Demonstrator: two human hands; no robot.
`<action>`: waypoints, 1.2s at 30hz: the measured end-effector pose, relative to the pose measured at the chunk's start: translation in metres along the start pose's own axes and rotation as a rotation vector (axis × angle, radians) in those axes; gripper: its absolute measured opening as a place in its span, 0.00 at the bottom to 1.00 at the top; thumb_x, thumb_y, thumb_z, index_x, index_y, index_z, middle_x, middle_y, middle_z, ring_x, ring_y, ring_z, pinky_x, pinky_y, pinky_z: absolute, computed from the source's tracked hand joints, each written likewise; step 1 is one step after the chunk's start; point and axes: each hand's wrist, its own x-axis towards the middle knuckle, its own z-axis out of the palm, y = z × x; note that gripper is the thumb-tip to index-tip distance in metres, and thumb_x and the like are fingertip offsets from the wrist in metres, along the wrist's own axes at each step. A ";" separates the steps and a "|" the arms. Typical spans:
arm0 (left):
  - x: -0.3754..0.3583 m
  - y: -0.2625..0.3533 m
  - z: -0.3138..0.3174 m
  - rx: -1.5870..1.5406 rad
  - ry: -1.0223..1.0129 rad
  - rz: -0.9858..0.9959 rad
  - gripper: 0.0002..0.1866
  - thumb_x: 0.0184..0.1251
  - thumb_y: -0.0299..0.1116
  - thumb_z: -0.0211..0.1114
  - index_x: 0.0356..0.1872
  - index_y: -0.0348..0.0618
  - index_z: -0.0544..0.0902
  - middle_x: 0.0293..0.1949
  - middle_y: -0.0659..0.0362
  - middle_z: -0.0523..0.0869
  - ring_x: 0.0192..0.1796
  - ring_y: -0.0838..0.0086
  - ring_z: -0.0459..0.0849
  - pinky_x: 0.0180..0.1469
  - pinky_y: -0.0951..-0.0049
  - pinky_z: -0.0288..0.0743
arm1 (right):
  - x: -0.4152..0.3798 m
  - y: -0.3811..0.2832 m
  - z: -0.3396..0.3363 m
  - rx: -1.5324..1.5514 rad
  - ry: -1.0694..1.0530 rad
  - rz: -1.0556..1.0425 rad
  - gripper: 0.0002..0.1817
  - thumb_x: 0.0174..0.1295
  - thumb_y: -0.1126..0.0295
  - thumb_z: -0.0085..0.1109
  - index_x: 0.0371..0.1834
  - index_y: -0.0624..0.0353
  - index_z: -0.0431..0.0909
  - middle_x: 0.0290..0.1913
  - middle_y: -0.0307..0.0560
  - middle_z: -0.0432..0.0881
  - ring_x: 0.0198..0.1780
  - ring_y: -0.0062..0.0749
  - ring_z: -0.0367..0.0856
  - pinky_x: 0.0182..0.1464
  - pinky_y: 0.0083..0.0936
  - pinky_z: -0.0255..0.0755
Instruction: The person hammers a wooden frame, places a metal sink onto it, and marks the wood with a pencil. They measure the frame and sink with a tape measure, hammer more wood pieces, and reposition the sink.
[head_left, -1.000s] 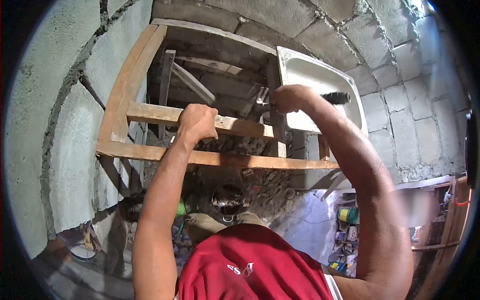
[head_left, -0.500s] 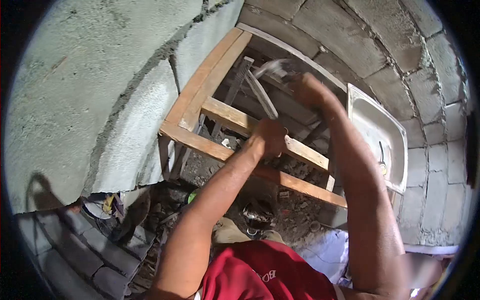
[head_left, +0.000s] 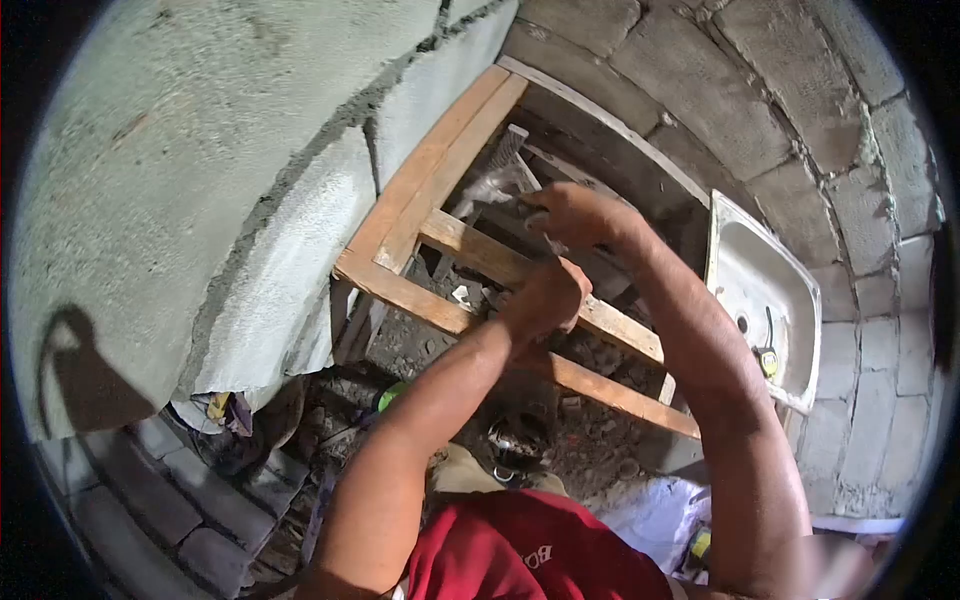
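Note:
My right hand is closed around the handle of a hammer, whose metal head is smeared by motion. The hammer's head is over the far side of a wooden frame, left of my fist. My left hand is closed at the frame's middle crossbar, its fingers wrapped around the wood. Past my left hand, a narrow piece of wood slants down behind the hammer; its lower end is hidden by my hands.
A metal sink basin stands tilted at the right, with a tape measure inside. Concrete block walls enclose the frame. Rubble covers the ground below, and a smooth grey wall rises on the left.
My right hand has swung the hammer down and left, bringing it closer to my left hand. My left hand stays at the crossbar, and the view has shifted slightly.

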 end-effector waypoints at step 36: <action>0.005 0.003 -0.014 -0.021 -0.106 -0.065 0.11 0.42 0.31 0.69 0.30 0.46 0.90 0.29 0.49 0.89 0.37 0.55 0.91 0.42 0.59 0.83 | -0.135 0.165 -0.024 -0.810 -0.210 0.331 0.13 0.62 0.58 0.66 0.41 0.54 0.90 0.39 0.44 0.91 0.40 0.37 0.89 0.41 0.36 0.84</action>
